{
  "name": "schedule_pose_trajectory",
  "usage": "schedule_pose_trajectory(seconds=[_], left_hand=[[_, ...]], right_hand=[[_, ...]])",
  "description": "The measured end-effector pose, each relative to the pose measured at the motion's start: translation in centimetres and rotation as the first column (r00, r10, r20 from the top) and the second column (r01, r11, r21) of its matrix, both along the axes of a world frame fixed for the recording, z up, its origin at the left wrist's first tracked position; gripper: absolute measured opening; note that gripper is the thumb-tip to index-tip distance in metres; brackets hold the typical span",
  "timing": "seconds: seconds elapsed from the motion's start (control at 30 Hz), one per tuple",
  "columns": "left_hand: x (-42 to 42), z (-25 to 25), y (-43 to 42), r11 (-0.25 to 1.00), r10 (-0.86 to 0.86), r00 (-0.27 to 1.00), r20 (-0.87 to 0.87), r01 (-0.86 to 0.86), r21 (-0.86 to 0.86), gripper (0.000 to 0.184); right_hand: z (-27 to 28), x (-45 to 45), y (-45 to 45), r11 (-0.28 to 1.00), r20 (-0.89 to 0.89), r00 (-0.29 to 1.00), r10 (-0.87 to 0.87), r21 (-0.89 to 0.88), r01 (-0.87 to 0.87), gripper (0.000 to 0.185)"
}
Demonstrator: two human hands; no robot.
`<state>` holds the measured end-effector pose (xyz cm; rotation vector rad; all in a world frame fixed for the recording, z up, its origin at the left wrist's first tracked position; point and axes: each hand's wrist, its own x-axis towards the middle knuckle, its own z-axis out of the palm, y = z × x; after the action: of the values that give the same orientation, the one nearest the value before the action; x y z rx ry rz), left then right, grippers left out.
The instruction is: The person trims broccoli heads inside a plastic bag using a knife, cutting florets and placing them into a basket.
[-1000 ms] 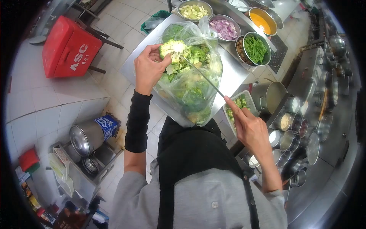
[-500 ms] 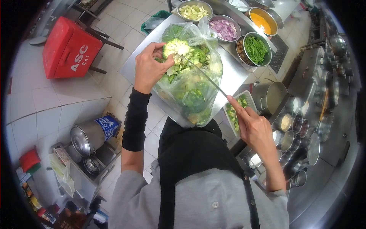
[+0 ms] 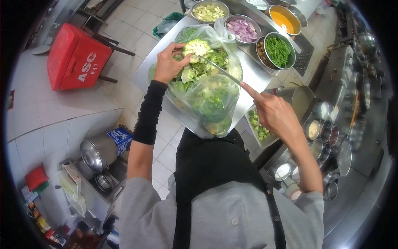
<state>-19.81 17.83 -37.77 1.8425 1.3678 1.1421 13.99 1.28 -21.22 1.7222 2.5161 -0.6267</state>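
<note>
My left hand (image 3: pixel 171 62) pinches a broccoli head (image 3: pixel 196 49), its pale cut side turned up, above an opened clear plastic bag (image 3: pixel 195 97). More broccoli (image 3: pixel 212 102) fills the bag, which lies on a steel table (image 3: pixel 256 83). In my right hand (image 3: pixel 271 110) is a knife (image 3: pixel 226 74), the index finger stretched along the top of its blade. The blade's tip meets the lower right side of the broccoli head; whether it has cut in I cannot tell. The knife's handle is hidden inside my right hand.
Bowls of chopped pale green vegetable (image 3: pixel 208 12), sliced purple onion (image 3: pixel 242 30) and green beans (image 3: pixel 278 51) stand beyond the bag. A basket of broccoli pieces (image 3: pixel 260 128) sits below my right hand, beside a large pot (image 3: pixel 302 99). A red box (image 3: pixel 76 58) is at left.
The broccoli head and my left hand have shifted slightly right in view. My right hand and the knife have moved up and closer to the broccoli head.
</note>
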Motion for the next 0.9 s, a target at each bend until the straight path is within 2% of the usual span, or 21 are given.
schedule_pose_trajectory(seconds=[0.03, 0.13, 0.23, 0.33, 0.43, 0.63, 0.73, 0.83, 0.9], left_hand=[[0.0, -1.0, 0.5, 0.999, -0.023, 0.999, 0.025, 0.023, 0.029, 0.044], [0.0, -1.4, 0.6, 0.997, -0.022, 0.994, 0.103, 0.029, -0.065, 0.039], [0.2, -1.1, 0.3, 0.999, -0.029, 0.999, 0.032, 0.030, -0.040, 0.038], [0.5, 0.6, 0.2, 0.991, 0.085, 0.995, -0.045, -0.089, -0.105, 0.039], [0.3, -0.6, 1.0, 0.976, 0.111, 0.990, 0.083, -0.093, -0.195, 0.040], [0.9, 0.5, 0.7, 0.973, 0.089, 0.995, 0.038, -0.079, -0.218, 0.043], [0.9, -1.0, 0.9, 0.980, 0.087, 0.991, 0.097, -0.067, -0.187, 0.049], [1.3, -1.0, 1.0, 0.979, 0.112, 0.993, 0.032, -0.105, -0.177, 0.049], [1.2, -0.4, 1.1, 0.973, 0.136, 0.991, 0.018, -0.130, -0.191, 0.049]], right_hand=[[-0.2, 0.0, 0.3, 1.000, -0.002, 1.000, 0.000, 0.001, 0.000, 0.087], [-2.2, -0.3, 1.3, 1.000, -0.010, 1.000, 0.009, -0.009, -0.009, 0.086], [-3.4, 0.0, 1.9, 0.996, 0.060, 0.995, 0.077, 0.039, -0.080, 0.087], [-0.9, -0.3, 0.8, 0.988, 0.142, 0.985, 0.101, 0.102, -0.116, 0.088], [0.9, -0.5, -0.8, 0.992, 0.239, 0.967, 0.092, 0.060, -0.109, 0.091], [1.4, 0.5, -2.6, 0.990, 0.157, 0.987, -0.030, 0.141, 0.007, 0.095], [0.0, 0.4, -1.8, 0.994, 0.162, 0.986, -0.023, 0.113, 0.004, 0.095], [-2.1, 0.1, -1.6, 0.988, 0.202, 0.979, 0.001, 0.150, -0.032, 0.094], [-0.7, 0.1, -2.2, 0.992, 0.215, 0.976, 0.038, 0.109, -0.063, 0.093]])
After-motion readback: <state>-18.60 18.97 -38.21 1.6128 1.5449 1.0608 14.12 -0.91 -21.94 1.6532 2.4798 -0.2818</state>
